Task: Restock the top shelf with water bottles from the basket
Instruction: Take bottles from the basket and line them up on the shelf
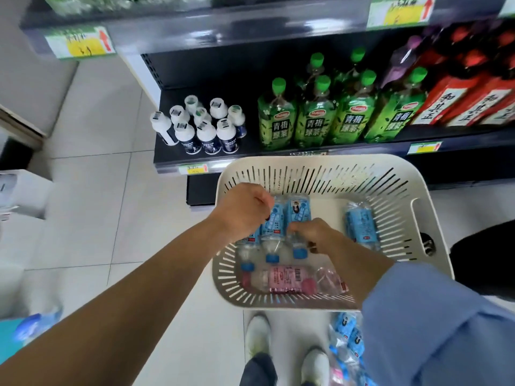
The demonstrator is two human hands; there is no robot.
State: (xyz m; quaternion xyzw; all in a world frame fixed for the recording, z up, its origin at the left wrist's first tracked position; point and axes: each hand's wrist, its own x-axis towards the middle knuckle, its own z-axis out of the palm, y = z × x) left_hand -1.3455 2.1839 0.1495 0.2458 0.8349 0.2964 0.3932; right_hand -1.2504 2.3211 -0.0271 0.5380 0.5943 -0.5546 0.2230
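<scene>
Both forearms are stretched into the basket (423,215). Left hand (245,210) is curled on the blue-labelled bottles (271,227), which are partly hidden beneath it; what exactly it grasps cannot be told. Right hand (317,235) is clenched on a bottle neck just above its blue cap (299,253). Below both grips a pink bottle (281,280) is seen, blurred. Right of them lies another bottle (361,224).

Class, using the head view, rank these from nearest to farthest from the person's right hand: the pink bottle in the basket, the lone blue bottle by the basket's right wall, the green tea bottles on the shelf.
From the right hand:
1. Pink bottle, just below it, at the basket's near end.
2. Lone blue bottle, to its right.
3. Green tea bottles, up on the shelf beyond the basket.
</scene>
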